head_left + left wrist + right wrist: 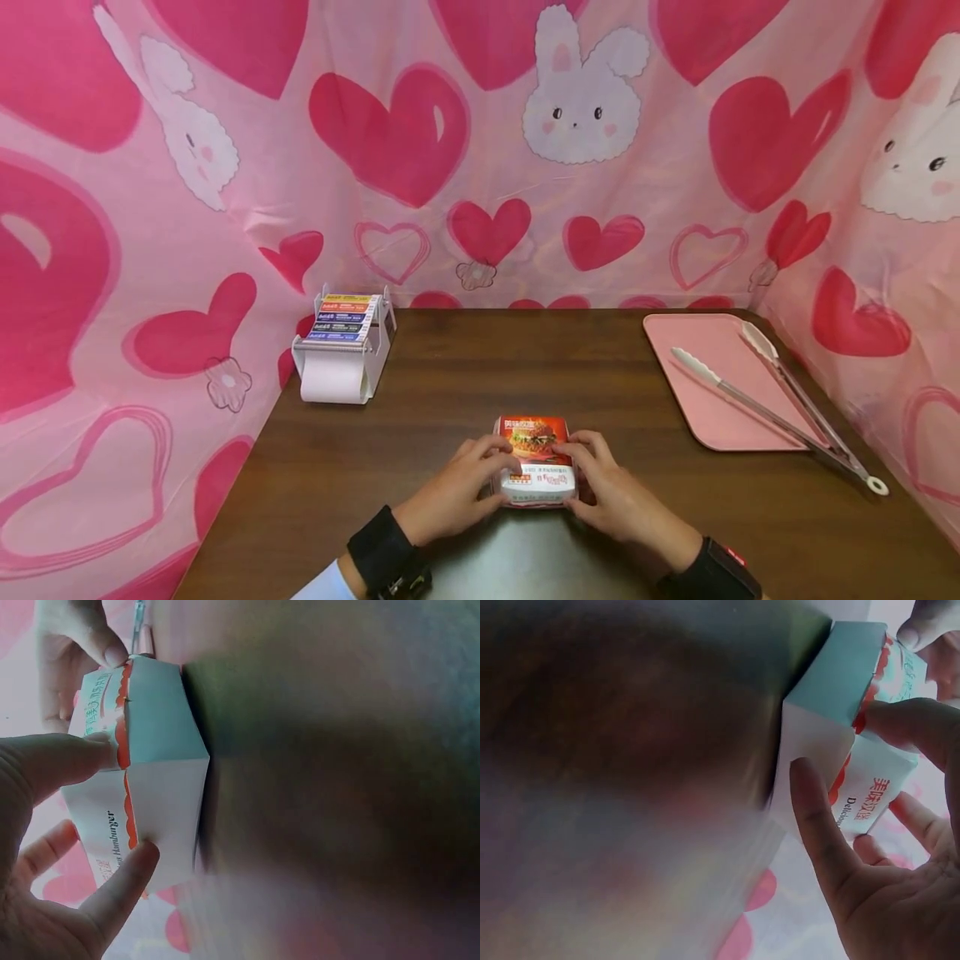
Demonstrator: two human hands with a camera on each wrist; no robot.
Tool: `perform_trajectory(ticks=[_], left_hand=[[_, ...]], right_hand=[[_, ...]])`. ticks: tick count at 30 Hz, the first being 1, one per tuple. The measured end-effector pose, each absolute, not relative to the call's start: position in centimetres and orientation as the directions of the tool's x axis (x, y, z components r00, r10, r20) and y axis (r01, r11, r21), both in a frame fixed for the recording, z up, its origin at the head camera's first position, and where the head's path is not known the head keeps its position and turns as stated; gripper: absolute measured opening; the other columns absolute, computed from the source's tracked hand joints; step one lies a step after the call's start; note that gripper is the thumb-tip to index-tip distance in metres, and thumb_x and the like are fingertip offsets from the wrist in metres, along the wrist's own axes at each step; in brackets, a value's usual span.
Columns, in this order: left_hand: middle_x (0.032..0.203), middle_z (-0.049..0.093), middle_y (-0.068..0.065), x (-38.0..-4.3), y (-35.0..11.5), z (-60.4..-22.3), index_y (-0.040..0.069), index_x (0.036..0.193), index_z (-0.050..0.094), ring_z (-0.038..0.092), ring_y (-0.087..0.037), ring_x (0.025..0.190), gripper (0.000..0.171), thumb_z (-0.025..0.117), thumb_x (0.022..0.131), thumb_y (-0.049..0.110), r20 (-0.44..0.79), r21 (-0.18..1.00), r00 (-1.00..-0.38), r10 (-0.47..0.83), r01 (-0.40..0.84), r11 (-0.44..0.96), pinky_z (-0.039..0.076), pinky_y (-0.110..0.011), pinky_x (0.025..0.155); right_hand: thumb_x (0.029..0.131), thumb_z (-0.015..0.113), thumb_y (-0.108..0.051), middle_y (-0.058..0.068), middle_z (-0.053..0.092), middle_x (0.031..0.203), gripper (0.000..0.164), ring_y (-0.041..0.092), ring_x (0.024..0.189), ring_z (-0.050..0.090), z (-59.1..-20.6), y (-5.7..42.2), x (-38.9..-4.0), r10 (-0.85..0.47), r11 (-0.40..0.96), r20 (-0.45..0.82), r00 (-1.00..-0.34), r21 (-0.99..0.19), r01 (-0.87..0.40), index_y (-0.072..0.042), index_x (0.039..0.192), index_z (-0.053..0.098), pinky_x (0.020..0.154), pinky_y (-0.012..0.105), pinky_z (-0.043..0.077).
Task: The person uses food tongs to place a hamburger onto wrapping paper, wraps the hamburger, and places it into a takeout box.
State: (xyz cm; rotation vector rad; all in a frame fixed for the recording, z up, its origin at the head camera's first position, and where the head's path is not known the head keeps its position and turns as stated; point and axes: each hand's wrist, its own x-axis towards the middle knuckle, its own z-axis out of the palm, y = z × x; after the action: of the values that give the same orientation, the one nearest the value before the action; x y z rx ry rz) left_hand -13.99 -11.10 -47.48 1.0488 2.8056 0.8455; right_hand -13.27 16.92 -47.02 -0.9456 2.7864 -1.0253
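Note:
A hamburger box point(536, 450) with a red burger picture on its lid sits on the table in front of me, its lid down. My left hand point(467, 486) holds the left side, thumb at the near corner and fingers over the side and top edge. On the opposite side my right hand point(613, 492) grips it in much the same way. In the left wrist view the white box point(161, 802) shows a red scalloped edge and the word Hamburger, with a fingertip against its side. The right wrist view has the box point(817, 742) between thumb and fingers. Its contents are hidden.
A label dispenser point(378, 333) with a roll of colourful printed labels stands at the table's back left. On the right lies a pink tray point(686, 400), with metal tongs point(765, 412) across it, their handle end past its near edge. A heart-patterned cloth point(495, 292) surrounds the brown table point(450, 367).

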Motion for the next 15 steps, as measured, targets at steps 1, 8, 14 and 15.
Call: perform_trajectory(ticks=[1, 8, 14, 15], left_hand=[[0.143, 0.049, 0.004, -14.0, -11.2, -47.5, 0.030, 0.128, 0.062, 0.047, -0.021, 0.125, 0.038, 0.076, 0.093, 0.027, 0.160, 0.496, -0.773, 0.614, 0.600, 0.627, 0.049, -0.041, 0.099], [0.143, 0.053, 0.004, -13.9, -11.7, -47.5, 0.032, 0.132, 0.062, 0.048, -0.020, 0.124, 0.043, 0.077, 0.092, 0.029, 0.180, 0.472, -0.760, 0.625, 0.624, 0.623, 0.050, -0.040, 0.098], [0.149, 0.046, 0.003, -14.0, -12.2, -47.5, 0.037, 0.138, 0.057, 0.046, -0.023, 0.131, 0.048, 0.072, 0.093, 0.041, 0.183, 0.461, -0.755, 0.630, 0.632, 0.624, 0.052, -0.045, 0.098], [0.151, 0.045, 0.003, -14.1, -12.3, -47.4, 0.037, 0.139, 0.056, 0.045, -0.023, 0.131, 0.049, 0.072, 0.093, 0.044, 0.184, 0.465, -0.761, 0.622, 0.625, 0.627, 0.052, -0.045, 0.097]], right_hand=[[0.085, 0.081, -0.007, 0.016, 0.035, 0.139, 0.065, 0.005, 0.079, 0.054, -47.1, 16.9, -13.2, -0.551, 0.595, 0.183, -0.814, -0.598, -0.537, -0.013, 0.142, 0.049, 0.062, 0.019, 0.047], [0.084, 0.081, -0.003, 0.018, 0.036, 0.136, 0.068, 0.011, 0.089, 0.059, -47.2, 16.8, -13.2, -0.550, 0.548, 0.214, -0.807, -0.637, -0.543, -0.011, 0.143, 0.048, 0.065, 0.021, 0.051], [0.087, 0.082, -0.024, 0.017, 0.037, 0.137, 0.075, 0.013, 0.094, 0.061, -46.7, 17.4, -13.2, -0.533, 0.567, 0.141, -0.834, -0.672, -0.476, -0.011, 0.150, 0.043, 0.069, 0.024, 0.054], [0.088, 0.081, -0.031, 0.015, 0.038, 0.137, 0.077, 0.015, 0.094, 0.061, -46.5, 17.6, -13.3, -0.522, 0.584, 0.128, -0.843, -0.667, -0.462, -0.012, 0.151, 0.043, 0.069, 0.025, 0.054]])
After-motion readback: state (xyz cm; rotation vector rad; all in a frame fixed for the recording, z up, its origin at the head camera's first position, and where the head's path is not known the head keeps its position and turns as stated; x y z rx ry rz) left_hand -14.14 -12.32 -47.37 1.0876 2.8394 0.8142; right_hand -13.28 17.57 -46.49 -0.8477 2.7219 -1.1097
